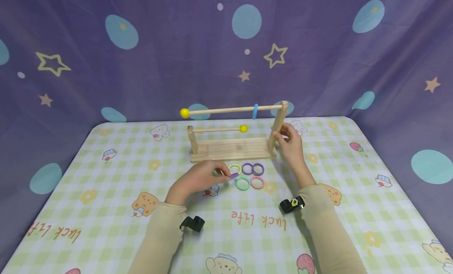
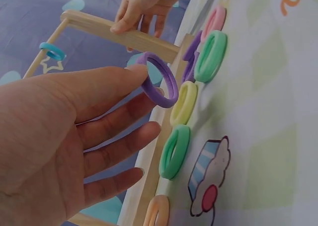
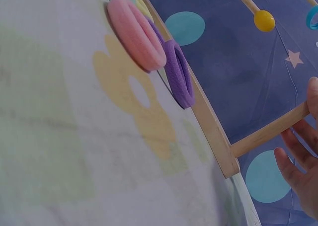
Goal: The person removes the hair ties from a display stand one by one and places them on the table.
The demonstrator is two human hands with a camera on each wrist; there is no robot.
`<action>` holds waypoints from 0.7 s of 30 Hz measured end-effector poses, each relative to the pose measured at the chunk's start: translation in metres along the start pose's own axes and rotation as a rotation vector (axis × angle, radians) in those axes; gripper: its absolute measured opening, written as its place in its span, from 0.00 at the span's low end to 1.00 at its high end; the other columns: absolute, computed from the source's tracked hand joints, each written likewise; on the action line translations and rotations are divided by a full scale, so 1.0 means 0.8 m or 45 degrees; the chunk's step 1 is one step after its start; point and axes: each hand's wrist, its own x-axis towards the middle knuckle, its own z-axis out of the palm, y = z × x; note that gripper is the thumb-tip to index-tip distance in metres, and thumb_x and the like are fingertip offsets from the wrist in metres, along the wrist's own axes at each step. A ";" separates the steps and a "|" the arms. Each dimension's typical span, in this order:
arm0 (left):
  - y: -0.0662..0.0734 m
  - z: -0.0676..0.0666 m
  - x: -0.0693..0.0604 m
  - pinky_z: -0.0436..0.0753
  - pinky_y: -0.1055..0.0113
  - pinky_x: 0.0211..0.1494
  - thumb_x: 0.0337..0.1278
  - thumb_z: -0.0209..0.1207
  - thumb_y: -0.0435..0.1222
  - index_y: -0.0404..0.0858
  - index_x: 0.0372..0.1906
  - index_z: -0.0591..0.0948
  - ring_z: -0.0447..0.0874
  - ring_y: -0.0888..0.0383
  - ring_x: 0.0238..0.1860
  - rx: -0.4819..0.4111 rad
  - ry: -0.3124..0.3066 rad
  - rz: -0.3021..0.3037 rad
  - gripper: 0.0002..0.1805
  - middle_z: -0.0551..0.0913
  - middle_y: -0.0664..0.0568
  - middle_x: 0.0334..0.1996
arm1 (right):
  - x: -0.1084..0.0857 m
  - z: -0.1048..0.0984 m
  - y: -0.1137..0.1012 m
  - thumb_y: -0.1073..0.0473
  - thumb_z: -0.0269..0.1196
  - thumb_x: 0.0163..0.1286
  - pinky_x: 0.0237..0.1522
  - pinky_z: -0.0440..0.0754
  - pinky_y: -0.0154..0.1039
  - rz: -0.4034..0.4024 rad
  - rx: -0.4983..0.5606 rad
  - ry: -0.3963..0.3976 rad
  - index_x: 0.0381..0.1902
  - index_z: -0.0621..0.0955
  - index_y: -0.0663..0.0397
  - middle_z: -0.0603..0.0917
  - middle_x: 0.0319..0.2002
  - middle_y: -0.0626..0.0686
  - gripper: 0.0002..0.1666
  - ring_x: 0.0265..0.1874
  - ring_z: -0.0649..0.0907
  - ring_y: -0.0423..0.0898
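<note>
My left hand (image 1: 201,177) pinches a purple hair tie (image 2: 162,101) between thumb and forefinger, its other fingers spread. It is just above the table, in front of a wooden stand (image 1: 226,149). The stand's taller post (image 1: 278,122) is gripped by my right hand (image 1: 291,146), thumb on the near side and fingers behind. A blue hair tie (image 1: 255,111) hangs on the upper rod (image 1: 223,110), near that post. The lower rod (image 1: 216,129) is bare. Each rod ends in a yellow ball (image 1: 185,113).
Hair ties lie before the stand: yellow (image 1: 235,169), green (image 1: 242,183), pink (image 1: 257,182) and two purple ones (image 1: 258,169). Another green one (image 2: 175,151) and an orange one (image 2: 157,211) show in the left wrist view. A checked cloth (image 1: 116,187) covers the table; a purple curtain (image 1: 159,69) hangs behind.
</note>
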 end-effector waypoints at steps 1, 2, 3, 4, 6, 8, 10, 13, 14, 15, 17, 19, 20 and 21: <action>-0.001 0.001 0.000 0.79 0.64 0.46 0.62 0.66 0.39 0.49 0.38 0.86 0.79 0.63 0.40 0.003 -0.002 0.003 0.02 0.84 0.64 0.37 | 0.000 0.000 0.000 0.58 0.64 0.69 0.52 0.78 0.37 -0.001 0.000 0.001 0.60 0.75 0.64 0.82 0.53 0.63 0.25 0.53 0.80 0.53; -0.002 0.001 0.000 0.79 0.64 0.46 0.62 0.66 0.39 0.49 0.38 0.86 0.79 0.63 0.40 0.007 -0.005 0.009 0.02 0.84 0.64 0.37 | 0.001 0.000 0.001 0.58 0.64 0.69 0.51 0.78 0.36 -0.001 0.005 0.003 0.60 0.75 0.64 0.82 0.53 0.63 0.25 0.53 0.80 0.53; -0.002 0.001 0.001 0.79 0.64 0.46 0.62 0.66 0.39 0.49 0.38 0.87 0.79 0.63 0.40 0.010 -0.007 0.013 0.02 0.84 0.64 0.37 | 0.001 0.000 0.001 0.58 0.64 0.69 0.51 0.78 0.35 0.002 0.004 0.003 0.60 0.75 0.64 0.82 0.53 0.63 0.25 0.52 0.80 0.53; -0.003 0.002 0.001 0.79 0.64 0.45 0.62 0.66 0.39 0.48 0.39 0.87 0.79 0.63 0.40 0.014 -0.008 0.015 0.02 0.84 0.63 0.37 | 0.001 0.000 0.000 0.59 0.64 0.69 0.50 0.78 0.34 0.006 0.003 0.002 0.60 0.75 0.64 0.82 0.53 0.64 0.25 0.52 0.80 0.53; -0.003 0.003 0.001 0.79 0.65 0.44 0.62 0.66 0.38 0.47 0.39 0.87 0.78 0.63 0.39 0.019 -0.014 0.011 0.03 0.84 0.63 0.37 | 0.001 -0.001 -0.002 0.60 0.64 0.70 0.49 0.77 0.33 0.016 0.015 -0.002 0.61 0.75 0.65 0.82 0.54 0.64 0.25 0.53 0.80 0.54; -0.003 0.004 0.001 0.78 0.65 0.42 0.61 0.66 0.37 0.46 0.39 0.87 0.78 0.63 0.37 0.026 -0.018 -0.005 0.03 0.84 0.63 0.36 | -0.002 -0.001 -0.012 0.62 0.63 0.70 0.50 0.77 0.34 0.019 0.014 -0.009 0.61 0.74 0.67 0.81 0.54 0.66 0.24 0.53 0.79 0.56; -0.003 0.005 0.001 0.78 0.65 0.40 0.61 0.66 0.36 0.45 0.39 0.88 0.78 0.63 0.33 0.026 -0.021 -0.022 0.04 0.84 0.63 0.34 | -0.007 -0.002 -0.025 0.64 0.62 0.71 0.50 0.77 0.34 0.017 0.008 -0.016 0.61 0.74 0.70 0.81 0.53 0.68 0.24 0.53 0.79 0.57; -0.004 0.007 0.001 0.78 0.65 0.37 0.60 0.67 0.36 0.45 0.38 0.88 0.76 0.63 0.26 0.033 -0.022 -0.050 0.03 0.84 0.63 0.32 | -0.014 -0.003 -0.046 0.66 0.61 0.71 0.51 0.77 0.34 0.018 -0.014 -0.021 0.60 0.73 0.72 0.80 0.53 0.70 0.23 0.53 0.79 0.59; -0.004 0.007 0.001 0.78 0.65 0.37 0.60 0.67 0.36 0.45 0.38 0.88 0.76 0.64 0.24 0.035 -0.023 -0.059 0.03 0.84 0.63 0.31 | -0.016 -0.004 -0.051 0.66 0.61 0.71 0.51 0.77 0.34 0.018 -0.025 -0.023 0.60 0.73 0.73 0.80 0.53 0.70 0.23 0.53 0.79 0.59; -0.005 0.008 0.001 0.78 0.65 0.36 0.60 0.67 0.36 0.45 0.38 0.88 0.75 0.64 0.22 0.037 -0.023 -0.067 0.03 0.84 0.63 0.31 | -0.016 -0.004 -0.053 0.66 0.61 0.71 0.51 0.77 0.34 0.024 -0.024 -0.024 0.60 0.73 0.73 0.80 0.53 0.70 0.23 0.54 0.79 0.59; -0.005 0.009 0.001 0.77 0.65 0.35 0.60 0.67 0.37 0.46 0.38 0.88 0.75 0.64 0.20 0.050 -0.027 -0.090 0.03 0.84 0.63 0.32 | -0.018 -0.004 -0.057 0.65 0.61 0.72 0.51 0.77 0.34 0.031 -0.030 -0.027 0.60 0.73 0.73 0.80 0.54 0.70 0.23 0.54 0.79 0.59; -0.005 0.009 0.001 0.77 0.66 0.34 0.60 0.67 0.37 0.47 0.38 0.87 0.75 0.64 0.19 0.061 -0.034 -0.113 0.02 0.84 0.63 0.32 | -0.018 -0.004 -0.058 0.65 0.60 0.72 0.52 0.77 0.35 0.031 -0.033 -0.030 0.60 0.73 0.73 0.80 0.54 0.70 0.23 0.54 0.79 0.59; -0.005 0.009 0.001 0.78 0.65 0.33 0.60 0.67 0.38 0.47 0.37 0.87 0.75 0.63 0.17 0.064 -0.040 -0.124 0.02 0.84 0.63 0.32 | -0.018 -0.004 -0.058 0.65 0.60 0.72 0.52 0.77 0.35 0.029 -0.031 -0.030 0.60 0.73 0.73 0.80 0.54 0.70 0.23 0.54 0.79 0.59; -0.005 0.009 0.001 0.78 0.65 0.31 0.60 0.67 0.38 0.47 0.37 0.87 0.76 0.62 0.17 0.066 -0.044 -0.132 0.02 0.84 0.63 0.33 | -0.018 -0.004 -0.057 0.65 0.61 0.72 0.51 0.77 0.35 0.028 -0.026 -0.030 0.61 0.73 0.72 0.80 0.54 0.70 0.23 0.54 0.79 0.59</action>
